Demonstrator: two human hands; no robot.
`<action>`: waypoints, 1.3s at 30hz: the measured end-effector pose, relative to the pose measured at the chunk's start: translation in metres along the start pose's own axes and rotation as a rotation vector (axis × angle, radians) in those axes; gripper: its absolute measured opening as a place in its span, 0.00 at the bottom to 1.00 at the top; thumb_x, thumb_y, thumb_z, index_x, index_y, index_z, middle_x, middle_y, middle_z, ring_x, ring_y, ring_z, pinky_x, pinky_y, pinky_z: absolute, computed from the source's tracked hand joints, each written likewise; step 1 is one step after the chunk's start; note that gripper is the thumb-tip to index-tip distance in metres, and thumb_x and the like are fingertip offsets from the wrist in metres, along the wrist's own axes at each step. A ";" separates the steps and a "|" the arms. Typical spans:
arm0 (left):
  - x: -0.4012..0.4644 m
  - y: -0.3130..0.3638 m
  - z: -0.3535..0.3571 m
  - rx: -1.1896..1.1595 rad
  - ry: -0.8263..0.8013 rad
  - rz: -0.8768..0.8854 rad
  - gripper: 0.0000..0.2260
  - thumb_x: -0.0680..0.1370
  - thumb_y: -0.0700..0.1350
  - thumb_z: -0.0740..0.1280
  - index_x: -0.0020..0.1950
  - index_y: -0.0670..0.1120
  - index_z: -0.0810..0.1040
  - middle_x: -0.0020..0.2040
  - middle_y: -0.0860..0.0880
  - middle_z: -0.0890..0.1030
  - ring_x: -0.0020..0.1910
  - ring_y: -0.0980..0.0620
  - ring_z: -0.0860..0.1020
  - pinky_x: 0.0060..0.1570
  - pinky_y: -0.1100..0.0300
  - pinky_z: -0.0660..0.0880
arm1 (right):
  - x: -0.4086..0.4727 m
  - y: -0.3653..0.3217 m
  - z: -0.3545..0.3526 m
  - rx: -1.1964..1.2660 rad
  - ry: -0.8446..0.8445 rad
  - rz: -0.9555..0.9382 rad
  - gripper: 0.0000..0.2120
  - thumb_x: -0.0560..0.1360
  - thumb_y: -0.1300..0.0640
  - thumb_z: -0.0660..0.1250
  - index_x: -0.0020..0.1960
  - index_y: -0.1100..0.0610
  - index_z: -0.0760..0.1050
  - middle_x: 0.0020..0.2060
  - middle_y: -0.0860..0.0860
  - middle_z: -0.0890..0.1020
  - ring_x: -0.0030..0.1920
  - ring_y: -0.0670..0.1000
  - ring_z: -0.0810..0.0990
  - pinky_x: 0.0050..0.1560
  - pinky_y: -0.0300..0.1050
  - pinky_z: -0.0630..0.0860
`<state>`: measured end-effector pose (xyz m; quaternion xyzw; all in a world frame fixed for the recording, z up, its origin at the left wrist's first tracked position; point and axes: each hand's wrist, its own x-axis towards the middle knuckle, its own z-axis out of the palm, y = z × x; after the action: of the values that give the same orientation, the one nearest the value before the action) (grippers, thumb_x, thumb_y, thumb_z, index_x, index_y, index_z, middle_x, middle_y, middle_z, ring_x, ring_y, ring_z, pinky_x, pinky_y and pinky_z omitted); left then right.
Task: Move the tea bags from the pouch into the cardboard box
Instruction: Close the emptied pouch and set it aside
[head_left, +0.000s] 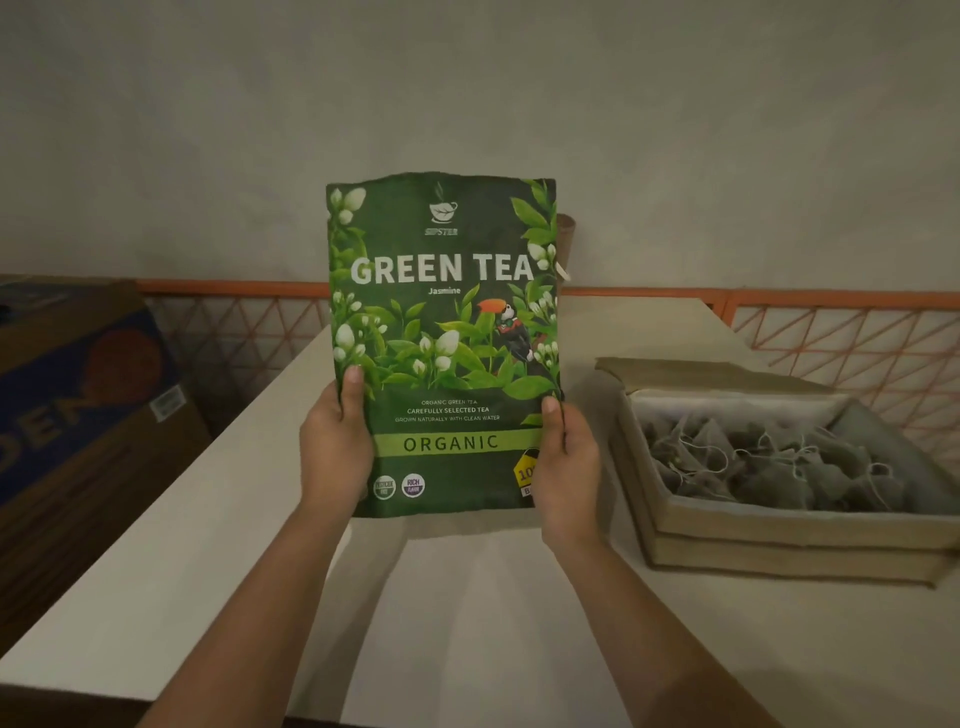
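Observation:
A green tea pouch (441, 322) printed "GREEN TEA Jasmine ORGANIC" stands upright in front of me above the white table. My left hand (335, 441) grips its lower left edge, thumb on the front. My right hand (566, 462) grips the lower right edge the same way. To the right sits the open cardboard box (779, 525), and several pyramid tea bags (769, 462) with strings lie piled inside it. The pouch's top edge looks flat; I cannot tell whether it is sealed.
The white table (467, 623) runs from near me to the wall. A large brown and blue carton (78, 415) stands on the left beside the table. An orange lattice rail (831, 332) runs along the back. A brown object (566, 234) peeks from behind the pouch.

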<state>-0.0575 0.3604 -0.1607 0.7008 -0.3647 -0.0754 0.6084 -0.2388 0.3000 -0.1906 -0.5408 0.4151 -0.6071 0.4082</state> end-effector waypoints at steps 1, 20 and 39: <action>-0.001 -0.002 -0.001 -0.011 -0.003 -0.010 0.18 0.86 0.56 0.53 0.49 0.47 0.77 0.41 0.50 0.80 0.45 0.46 0.79 0.45 0.55 0.71 | 0.002 -0.001 -0.002 -0.002 -0.034 0.008 0.13 0.83 0.51 0.58 0.43 0.53 0.75 0.30 0.42 0.78 0.30 0.37 0.74 0.32 0.33 0.69; 0.032 0.019 -0.016 -0.290 -0.204 -0.148 0.06 0.79 0.55 0.70 0.47 0.54 0.83 0.39 0.55 0.87 0.38 0.56 0.86 0.49 0.54 0.81 | 0.035 -0.010 -0.020 0.063 -0.397 0.052 0.07 0.80 0.58 0.64 0.52 0.54 0.81 0.40 0.46 0.86 0.42 0.41 0.83 0.43 0.35 0.77; 0.018 -0.011 -0.018 -0.408 -0.374 -0.261 0.12 0.79 0.42 0.70 0.62 0.46 0.81 0.52 0.40 0.86 0.50 0.41 0.85 0.53 0.47 0.80 | 0.046 -0.002 -0.019 0.234 -0.336 0.270 0.11 0.79 0.59 0.66 0.59 0.57 0.80 0.53 0.55 0.85 0.57 0.57 0.82 0.62 0.58 0.76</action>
<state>-0.0297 0.3635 -0.1603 0.5789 -0.3547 -0.3525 0.6440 -0.2611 0.2581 -0.1758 -0.5227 0.3367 -0.4927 0.6088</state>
